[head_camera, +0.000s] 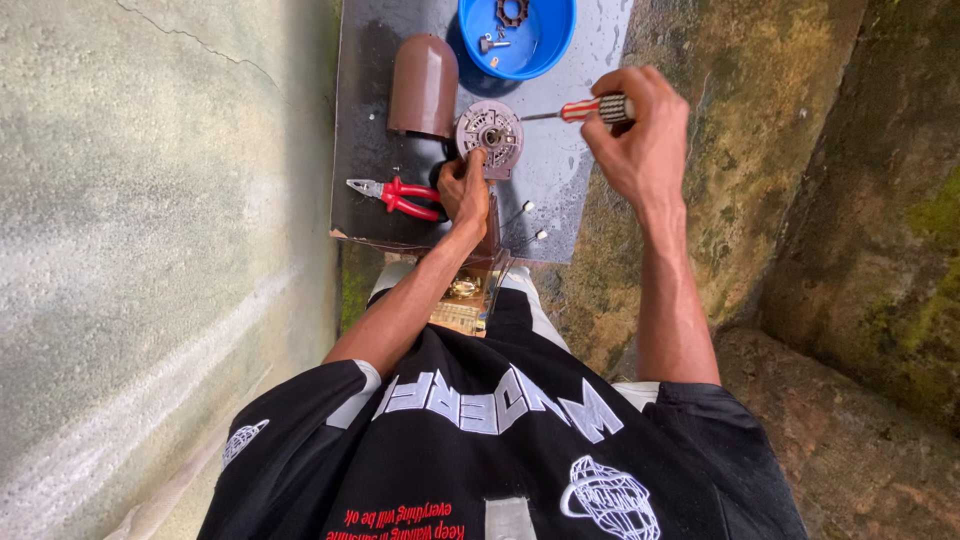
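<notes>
Two hands at work over dark board. Left hand closed around lower edge of round grey motor part, holding it upright near board centre. Right hand gripping red-and-clear handled screwdriver, tip against motor part (right side). Red pliers just left of left hand. Brown cover and blue bowl at far end.

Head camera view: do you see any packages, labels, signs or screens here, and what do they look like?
No packages, signs or screens.
Printed black T-shirt: worn by the person, bottom centre; large white block lettering, white globe emblems, small red lines of text.
Red-and-white striped screwdriver handle: in the right hand; no readable label.
</notes>
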